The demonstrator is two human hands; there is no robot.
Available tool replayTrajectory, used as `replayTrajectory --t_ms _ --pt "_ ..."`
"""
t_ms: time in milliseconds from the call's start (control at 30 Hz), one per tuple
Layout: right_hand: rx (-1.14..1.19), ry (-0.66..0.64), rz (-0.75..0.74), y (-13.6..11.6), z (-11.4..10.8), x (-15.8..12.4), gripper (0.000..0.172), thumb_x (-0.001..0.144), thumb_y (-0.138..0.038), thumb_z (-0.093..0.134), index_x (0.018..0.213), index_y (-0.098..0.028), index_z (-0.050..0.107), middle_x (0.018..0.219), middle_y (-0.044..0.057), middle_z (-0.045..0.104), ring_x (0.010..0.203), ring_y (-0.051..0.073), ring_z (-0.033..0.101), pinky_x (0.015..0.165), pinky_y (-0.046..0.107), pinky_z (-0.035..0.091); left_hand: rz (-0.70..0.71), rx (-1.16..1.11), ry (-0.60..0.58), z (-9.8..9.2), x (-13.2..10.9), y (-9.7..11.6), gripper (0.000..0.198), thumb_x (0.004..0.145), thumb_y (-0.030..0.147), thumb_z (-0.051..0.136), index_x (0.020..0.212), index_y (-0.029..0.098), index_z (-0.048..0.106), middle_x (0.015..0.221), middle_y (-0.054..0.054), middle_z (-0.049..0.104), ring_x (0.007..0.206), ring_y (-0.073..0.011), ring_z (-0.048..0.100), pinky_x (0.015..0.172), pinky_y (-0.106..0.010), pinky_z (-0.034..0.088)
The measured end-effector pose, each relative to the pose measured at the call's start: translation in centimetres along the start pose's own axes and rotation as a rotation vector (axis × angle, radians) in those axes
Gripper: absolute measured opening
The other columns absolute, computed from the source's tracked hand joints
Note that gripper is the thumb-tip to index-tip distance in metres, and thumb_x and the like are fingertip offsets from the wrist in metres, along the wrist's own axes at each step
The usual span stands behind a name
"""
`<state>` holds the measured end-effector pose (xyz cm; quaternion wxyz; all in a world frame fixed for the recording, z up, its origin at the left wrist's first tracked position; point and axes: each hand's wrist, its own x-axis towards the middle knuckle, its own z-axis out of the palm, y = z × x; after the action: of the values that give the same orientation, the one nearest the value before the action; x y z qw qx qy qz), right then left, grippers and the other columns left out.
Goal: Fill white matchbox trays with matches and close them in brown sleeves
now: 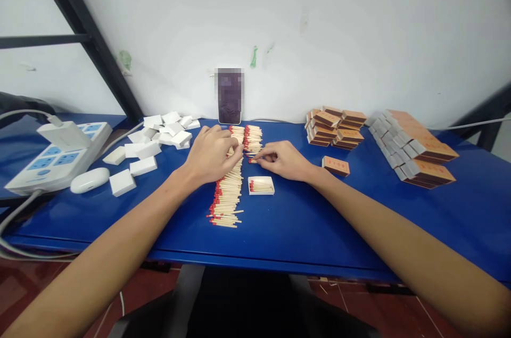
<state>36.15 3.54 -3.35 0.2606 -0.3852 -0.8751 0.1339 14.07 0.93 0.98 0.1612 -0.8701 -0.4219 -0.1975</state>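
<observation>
Grip: right hand [281, 159] pinches matches [253, 159] just beyond the filled tray [261, 185]; left hand [211, 154] curls over the long match row [228, 189], hold unclear.
Count: one filled tray, one loose sleeve [336, 166] right of it, two match rows.
Obscured: white empties [159, 138] left of tray overlap, uncountable.

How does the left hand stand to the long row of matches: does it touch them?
Touching. The head view shows the left hand lying across the row of matches, fingers resting on the sticks.
</observation>
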Motion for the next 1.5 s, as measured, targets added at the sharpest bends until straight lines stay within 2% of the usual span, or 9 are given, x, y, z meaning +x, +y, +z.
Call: replayTrajectory --t_ms 233,600,1067,1333,1500 --pt "0.096 0.048 0.017 0.03 -0.10 -0.28 0.018 0.081 -0.022 0.059 0.086 -0.016 0.075 0.061 -0.002 0.056 0.054 0.009 0.044 0.058 0.024 0.033 0.001 0.002 0.008 0.09 0.01 -0.07 0.036 0.092 0.031 0.040 0.065 0.017 0.060 0.068 -0.005 0.059 0.071 -0.0183 0.044 0.068 -0.035 0.026" --pt "0.059 0.009 -0.023 0.08 -0.05 -0.26 0.023 0.080 -0.016 0.059 0.092 -0.020 0.079 0.060 -0.003 0.053 0.055 0.008 0.042 0.057 0.023 0.031 0.010 0.000 0.024 0.15 -0.03 -0.07 0.036 0.093 0.030 0.041 0.065 0.017 0.060 0.068 -0.004 0.059 0.071 -0.0185 0.045 0.068 -0.035 0.027" --pt "0.071 0.005 -0.011 -0.17 -0.12 -0.37 0.024 0.081 -0.016 0.058 0.092 -0.019 0.079 0.062 -0.002 0.056 0.055 0.009 0.044 0.058 0.024 0.032 0.001 0.007 0.022 0.15 -0.02 -0.05 0.035 0.092 0.030 0.042 0.066 0.017 0.060 0.068 -0.004 0.059 0.072 -0.0185 0.045 0.069 -0.036 0.027" --pt "0.056 -0.016 -0.014 -0.43 -0.16 -0.20 0.025 0.080 -0.013 0.057 0.093 -0.018 0.079 0.072 0.001 0.065 0.058 0.009 0.046 0.060 0.024 0.033 0.011 -0.004 0.022 0.17 -0.06 -0.08 0.034 0.092 0.029 0.044 0.064 0.017 0.059 0.066 -0.004 0.057 0.071 -0.0188 0.044 0.068 -0.035 0.027" --pt "0.071 -0.022 -0.017 -0.34 -0.13 -0.30 0.025 0.081 -0.014 0.057 0.094 -0.018 0.078 0.072 0.001 0.065 0.058 0.009 0.046 0.059 0.024 0.032 0.013 -0.014 0.021 0.24 -0.06 -0.13 0.034 0.092 0.030 0.043 0.064 0.017 0.060 0.066 -0.004 0.057 0.071 -0.0188 0.044 0.068 -0.035 0.026"
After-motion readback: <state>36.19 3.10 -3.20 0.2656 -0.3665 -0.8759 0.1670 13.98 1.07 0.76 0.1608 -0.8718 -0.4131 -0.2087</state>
